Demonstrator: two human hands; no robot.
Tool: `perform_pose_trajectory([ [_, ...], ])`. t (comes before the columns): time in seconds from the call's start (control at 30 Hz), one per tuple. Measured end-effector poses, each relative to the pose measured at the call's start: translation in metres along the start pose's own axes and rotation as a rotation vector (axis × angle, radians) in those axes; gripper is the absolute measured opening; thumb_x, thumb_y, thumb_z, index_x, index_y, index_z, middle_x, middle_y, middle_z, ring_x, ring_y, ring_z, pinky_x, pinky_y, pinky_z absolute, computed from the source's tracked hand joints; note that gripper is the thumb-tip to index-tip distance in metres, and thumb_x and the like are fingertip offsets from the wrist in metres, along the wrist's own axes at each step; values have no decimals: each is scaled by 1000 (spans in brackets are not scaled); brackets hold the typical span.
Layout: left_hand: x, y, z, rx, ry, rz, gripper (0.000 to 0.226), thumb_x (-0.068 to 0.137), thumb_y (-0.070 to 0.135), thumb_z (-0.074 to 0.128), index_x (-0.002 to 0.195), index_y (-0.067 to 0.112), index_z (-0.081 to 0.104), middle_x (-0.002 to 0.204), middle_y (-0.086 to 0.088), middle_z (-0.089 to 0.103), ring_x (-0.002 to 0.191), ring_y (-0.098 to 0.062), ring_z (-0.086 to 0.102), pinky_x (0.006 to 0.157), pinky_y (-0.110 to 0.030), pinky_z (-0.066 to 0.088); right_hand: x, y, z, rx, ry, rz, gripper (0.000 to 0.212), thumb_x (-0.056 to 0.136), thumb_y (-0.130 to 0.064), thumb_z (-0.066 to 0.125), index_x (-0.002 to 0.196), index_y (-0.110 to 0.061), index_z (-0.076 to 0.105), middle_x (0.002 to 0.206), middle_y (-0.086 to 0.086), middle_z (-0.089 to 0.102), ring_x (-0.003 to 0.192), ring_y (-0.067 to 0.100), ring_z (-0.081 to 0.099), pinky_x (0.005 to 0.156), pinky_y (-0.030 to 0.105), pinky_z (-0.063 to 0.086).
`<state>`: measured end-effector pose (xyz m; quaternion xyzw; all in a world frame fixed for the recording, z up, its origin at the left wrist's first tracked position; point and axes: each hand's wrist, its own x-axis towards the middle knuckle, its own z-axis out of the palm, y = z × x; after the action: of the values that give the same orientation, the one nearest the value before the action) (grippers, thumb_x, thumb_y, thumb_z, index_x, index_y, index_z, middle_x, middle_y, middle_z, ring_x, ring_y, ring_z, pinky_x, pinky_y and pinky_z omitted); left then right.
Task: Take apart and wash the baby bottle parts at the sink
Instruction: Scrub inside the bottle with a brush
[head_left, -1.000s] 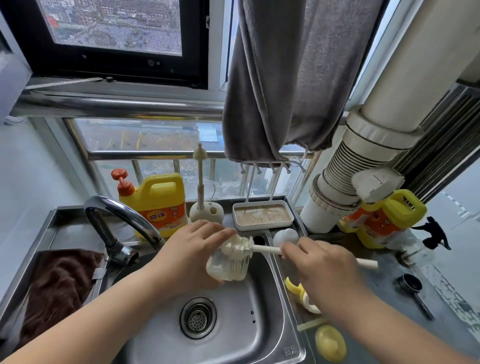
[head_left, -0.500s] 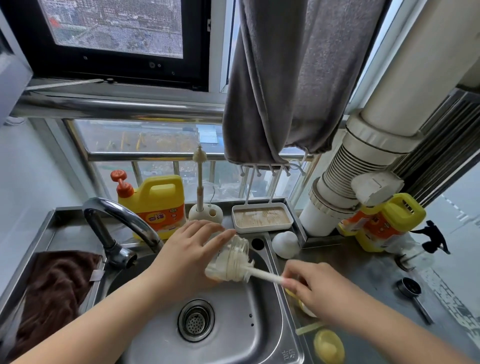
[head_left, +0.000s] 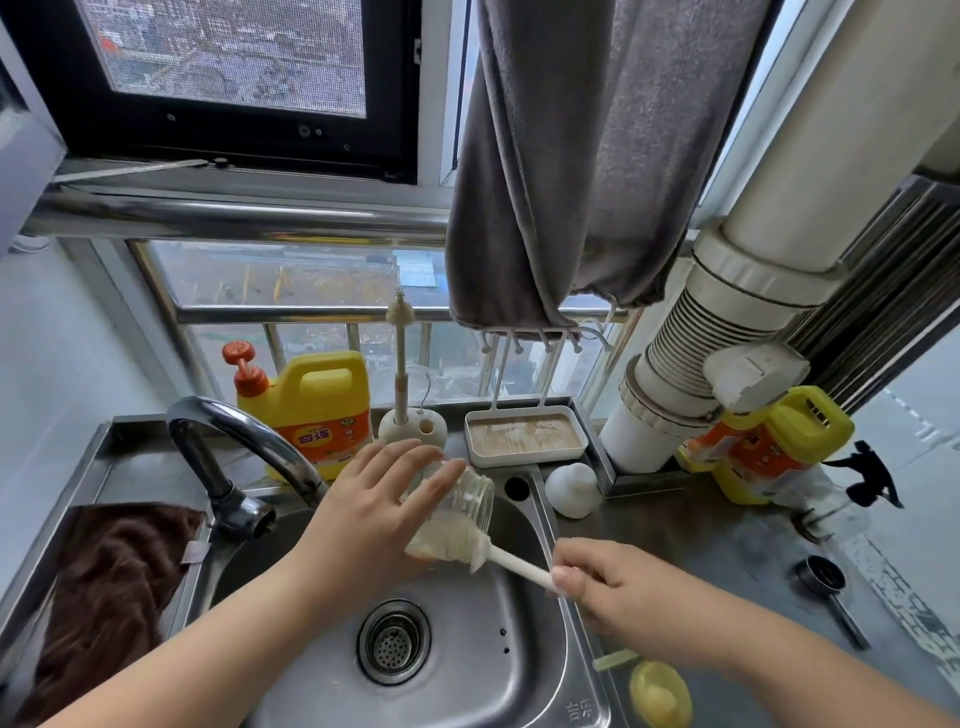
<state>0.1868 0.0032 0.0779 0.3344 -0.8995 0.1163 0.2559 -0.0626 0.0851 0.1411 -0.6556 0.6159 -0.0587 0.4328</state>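
Note:
My left hand grips the clear glass baby bottle over the steel sink, with its open mouth tilted up and to the right. My right hand holds the white handle of a bottle brush. The brush's pale sponge head lies against the bottle's lower outer side. A white bottle cap stands on the counter behind the sink's right corner. A yellow bottle part lies on the counter at the near right, partly under my right forearm.
A curved tap rises at the sink's left, with a brown cloth beside it. Behind stand a yellow detergent jug, a brush stand and a drying rack tray. On the right are another jug and a measuring scoop.
The brush has been drawn out of the bottle's mouth and now rubs its outer side. My right hand moved lower and toward me. The bottle's mouth turned up to the right.

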Motion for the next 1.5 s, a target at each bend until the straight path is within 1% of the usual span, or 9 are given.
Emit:
perform_pose_trajectory([
  [0.2,-4,11,1,-125,-97,-39,64,98,55,28,144,11,34,140,-16,44,133,-33,36,114,-50,21,6,-9,-1,496,-99,168,27,102,-31,38,90,-17,57,52,-6,33,44,9,21,41,19,14],
  [0.4,10,3,-12,-114,-208,-56,73,80,60,43,142,21,38,119,-1,54,110,-16,42,90,-39,52,6,-1,-3,386,-105,166,27,101,-33,40,88,-19,58,51,-7,35,41,9,26,40,20,18],
  [0.57,32,-6,-19,-117,-363,5,97,50,68,70,134,29,42,136,1,39,130,-22,28,105,-40,28,2,-9,-6,236,-119,102,26,97,-37,47,74,-31,59,49,-11,41,45,8,34,45,21,28],
  [0.73,38,7,-19,-213,-630,-92,96,63,53,74,144,27,31,137,8,44,125,-13,40,103,-28,39,-4,-18,-5,-455,223,9,14,92,-43,54,88,-30,53,64,-7,53,60,16,52,51,29,33],
  [0.9,35,14,-17,-248,-571,-143,91,59,49,72,141,33,38,128,14,50,116,-11,45,92,-25,46,6,-3,4,-992,680,-320,27,44,-5,69,66,-19,63,58,-2,52,37,20,47,34,23,24],
  [1.03,27,8,-15,-224,-406,-76,88,39,60,62,122,28,59,99,14,64,87,-11,61,62,-21,55,11,-1,17,-887,564,-240,33,54,-19,88,65,-23,57,56,-4,52,38,19,48,40,24,19],
  [1.13,25,8,-19,-226,-357,-73,88,39,62,64,119,27,60,98,11,65,86,-12,61,58,-18,53,13,-10,17,-555,324,-75,19,93,-39,55,86,-22,57,68,-3,52,59,15,51,53,30,32],
  [1.33,14,8,-21,-149,-342,-13,92,40,66,76,120,27,54,103,4,65,89,-16,64,62,-24,53,9,-20,5,69,-139,93,27,97,-41,47,90,-27,69,59,-8,60,47,4,43,48,18,36],
  [1.5,10,5,-25,-187,-369,-138,92,42,65,73,124,28,57,106,10,63,94,-11,59,66,-19,51,16,-22,4,-630,282,-61,19,94,-39,52,96,-25,65,79,-3,60,69,13,58,56,28,35],
])
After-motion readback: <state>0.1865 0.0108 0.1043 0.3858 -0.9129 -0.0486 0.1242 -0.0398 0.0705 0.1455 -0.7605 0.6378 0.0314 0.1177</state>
